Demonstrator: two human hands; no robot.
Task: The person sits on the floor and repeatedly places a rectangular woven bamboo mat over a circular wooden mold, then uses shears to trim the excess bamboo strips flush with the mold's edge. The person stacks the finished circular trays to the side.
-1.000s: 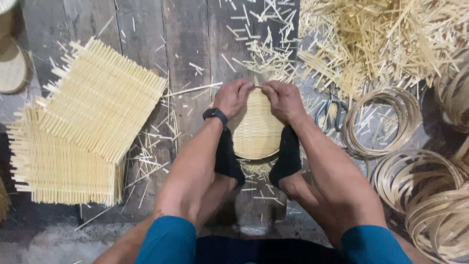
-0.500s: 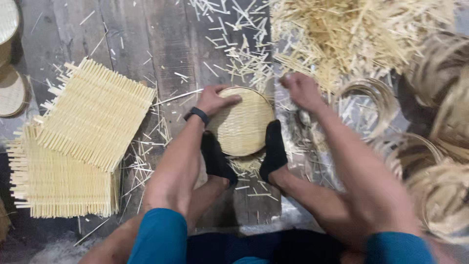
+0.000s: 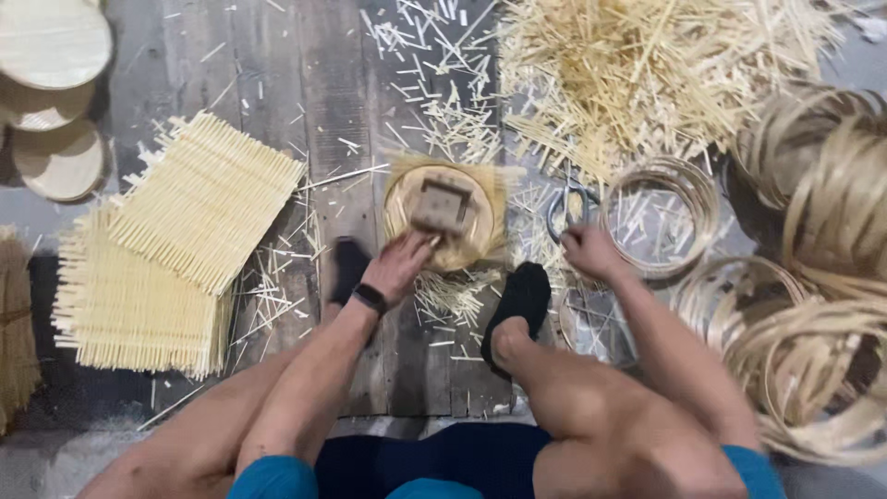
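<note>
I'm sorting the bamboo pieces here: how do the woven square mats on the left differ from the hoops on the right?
The woven mats are flat, square and filled with close pale slats; the hoops are round, open rings of bent strip. The woven mats lie stacked and overlapping, with frayed ends; the hoops lie singly or bundled, with smooth edges. Both look like pale bamboo and rest on the plank floor.

Place: a bamboo-weaving workshop is shown.
Floor: worn planks (image 3: 277, 83) are littered with offcuts.
Stock: splint heap (image 3: 637, 65), hoops (image 3: 813, 360) and woven mats (image 3: 199, 212) are stacked around.
</note>
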